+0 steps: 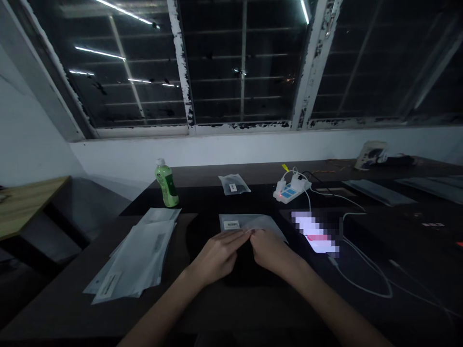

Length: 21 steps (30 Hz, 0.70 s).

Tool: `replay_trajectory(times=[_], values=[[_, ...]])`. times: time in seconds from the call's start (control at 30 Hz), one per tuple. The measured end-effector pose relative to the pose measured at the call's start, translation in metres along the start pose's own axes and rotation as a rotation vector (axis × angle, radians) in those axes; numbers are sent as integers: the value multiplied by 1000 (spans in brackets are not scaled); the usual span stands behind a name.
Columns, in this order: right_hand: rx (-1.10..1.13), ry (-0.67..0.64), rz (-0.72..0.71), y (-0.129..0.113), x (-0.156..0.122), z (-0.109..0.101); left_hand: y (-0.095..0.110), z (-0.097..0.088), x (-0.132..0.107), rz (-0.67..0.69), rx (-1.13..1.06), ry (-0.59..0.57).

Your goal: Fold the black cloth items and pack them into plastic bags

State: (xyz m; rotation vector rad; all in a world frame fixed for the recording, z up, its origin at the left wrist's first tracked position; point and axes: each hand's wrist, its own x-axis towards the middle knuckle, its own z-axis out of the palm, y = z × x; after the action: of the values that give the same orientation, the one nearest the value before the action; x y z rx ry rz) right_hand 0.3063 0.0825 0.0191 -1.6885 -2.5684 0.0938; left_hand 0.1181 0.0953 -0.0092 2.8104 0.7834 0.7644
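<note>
A frosted plastic bag (262, 221) with a white barcode label (231, 225) lies flat on the dark table in front of me. Both hands meet at its near edge. My left hand (219, 253) has its fingers pressed together along that edge, tips reaching toward the other hand. Curled fingers of my right hand (269, 248) pinch the edge just beside them. The bag's near side is partly hidden under my hands, and its contents are unclear. To the left lies a fanned stack of similar frosted bags (141, 253), some labelled.
A smaller labelled bag (237, 184) lies farther back. A green bottle (167, 185) stands at back left. Right of my hands are a lit phone (318, 236) on a cable, a white power strip (289, 190) with chargers, and more flat bags (379, 192).
</note>
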Motion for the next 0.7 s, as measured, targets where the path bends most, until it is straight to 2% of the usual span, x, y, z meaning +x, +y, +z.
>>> replay_trajectory(times=[0.13, 0.27, 0.37, 0.5, 0.6, 0.7], values=[[-76, 35, -9, 5, -2, 3, 11, -3, 5, -70, -19, 98], [-63, 130, -41, 8, -10, 1, 11, 6, 6, -196, 62, 191], [46, 178, -66, 14, -27, -5, 7, 13, 3, -234, 100, 177], [73, 177, -15, 25, -48, -9, 7, 16, -1, -222, 89, 175], [51, 162, -56, 28, -52, -6, 7, 18, -2, -210, 89, 151], [74, 200, -96, 27, -49, -2, 5, 18, -2, -170, 70, 118]])
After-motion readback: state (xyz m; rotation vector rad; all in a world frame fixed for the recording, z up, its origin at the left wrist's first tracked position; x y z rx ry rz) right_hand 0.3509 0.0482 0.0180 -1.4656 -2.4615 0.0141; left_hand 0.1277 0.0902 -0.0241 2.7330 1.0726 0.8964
